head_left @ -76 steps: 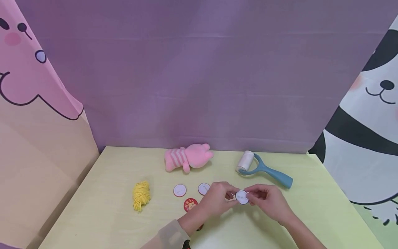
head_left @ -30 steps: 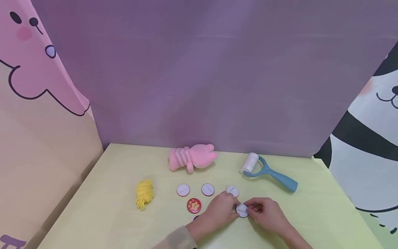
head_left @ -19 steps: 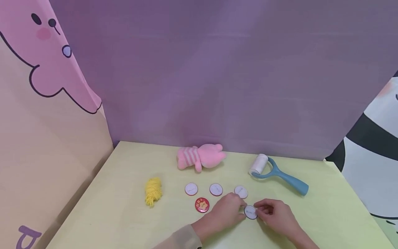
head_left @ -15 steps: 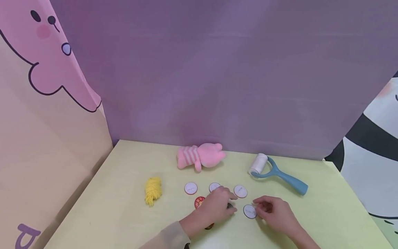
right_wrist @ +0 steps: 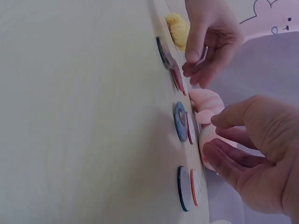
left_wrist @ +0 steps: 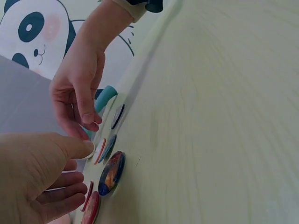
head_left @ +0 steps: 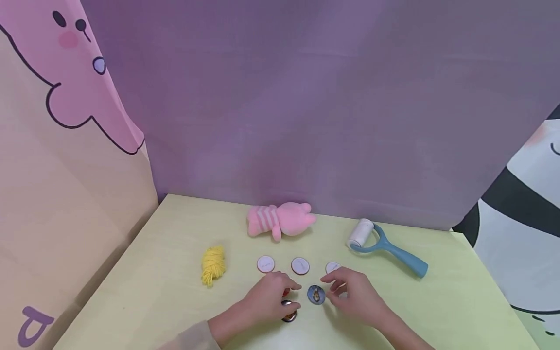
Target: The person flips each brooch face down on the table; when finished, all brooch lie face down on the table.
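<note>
My left hand [head_left: 271, 299] hovers over a red pin badge [head_left: 286, 292] and a dark pin badge [head_left: 289, 313], partly covering both; its thumb and fingers are spread apart around nothing. Just right of it lies a blue pin badge [head_left: 316, 294], picture side up. My right hand [head_left: 355, 297] is at that badge's right side, fingers loosely bent and holding nothing. Behind the hands are white-backed pin badges: a left one [head_left: 265, 264], a middle one [head_left: 300, 266] and a right one [head_left: 332, 267], partly covered. Another, dark-rimmed badge [right_wrist: 184, 189] shows in the right wrist view, hidden in the head view.
A pink plush toy [head_left: 280, 220] lies at the back of the table [head_left: 144, 291]. Yellow yarn [head_left: 213, 265] is on the left, and a blue-handled roller [head_left: 389, 248] with a white roll lies back right. A purple cloth [head_left: 280, 107] hangs behind the table.
Both hands have let go of the dark-rimmed, white-backed badge after setting it on the table. The left hand has drawn away leftward, uncovering the blue badge; the right hand has followed leftward.
</note>
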A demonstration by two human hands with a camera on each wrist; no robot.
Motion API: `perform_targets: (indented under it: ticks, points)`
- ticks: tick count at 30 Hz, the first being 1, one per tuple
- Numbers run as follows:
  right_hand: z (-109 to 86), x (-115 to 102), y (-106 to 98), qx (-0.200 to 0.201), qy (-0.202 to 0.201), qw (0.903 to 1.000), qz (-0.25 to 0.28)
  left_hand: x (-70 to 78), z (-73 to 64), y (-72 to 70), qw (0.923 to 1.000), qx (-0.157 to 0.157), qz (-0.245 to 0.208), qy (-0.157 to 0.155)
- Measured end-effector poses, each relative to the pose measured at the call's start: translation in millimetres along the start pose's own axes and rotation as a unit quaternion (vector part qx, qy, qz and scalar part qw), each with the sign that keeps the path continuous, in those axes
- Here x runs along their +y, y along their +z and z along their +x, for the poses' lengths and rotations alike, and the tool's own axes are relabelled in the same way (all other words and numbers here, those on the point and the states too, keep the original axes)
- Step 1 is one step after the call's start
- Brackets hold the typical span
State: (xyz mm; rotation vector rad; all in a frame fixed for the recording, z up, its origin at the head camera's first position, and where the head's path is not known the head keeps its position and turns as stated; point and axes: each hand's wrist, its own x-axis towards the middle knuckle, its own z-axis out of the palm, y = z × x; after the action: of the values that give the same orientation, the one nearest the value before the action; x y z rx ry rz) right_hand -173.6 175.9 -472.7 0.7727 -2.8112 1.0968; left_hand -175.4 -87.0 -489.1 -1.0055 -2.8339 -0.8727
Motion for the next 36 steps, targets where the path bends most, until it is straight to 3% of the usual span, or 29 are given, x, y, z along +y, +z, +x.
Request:
perform_targets:
  ticks: [8, 14, 26, 31, 36]
  points:
    - [-12.7, 3.1, 13.0, -0.028, 0.013, 0.9992, -0.027, 4.1, 5.2, 14.4, 0.9998, 0.019, 0.005, 0.003]
    - [-15.8, 3.5, 20.0, -0.043, 0.019, 0.9986, -0.022, 5.0, 9.0, 20.9, 0.9997, 0.005, 0.02, -0.012]
    - [-10.5, 0.3, 20.6, -0.026, 0.028, 0.9983, -0.043, 11.4, 15.9, 21.1, 0.9954, -0.001, 0.095, -0.012]
    - [-9.5, -0.4, 19.5, -0.022, 0.025, 0.9985, -0.044, 14.5, 22.1, 22.0, 0.9941, 0.001, 0.108, 0.001]
    - [-8.7, 2.2, 20.7, -0.013, 0.008, 0.9987, -0.048, 17.0, 27.7, 24.4, 0.9942, -0.005, 0.106, -0.013]
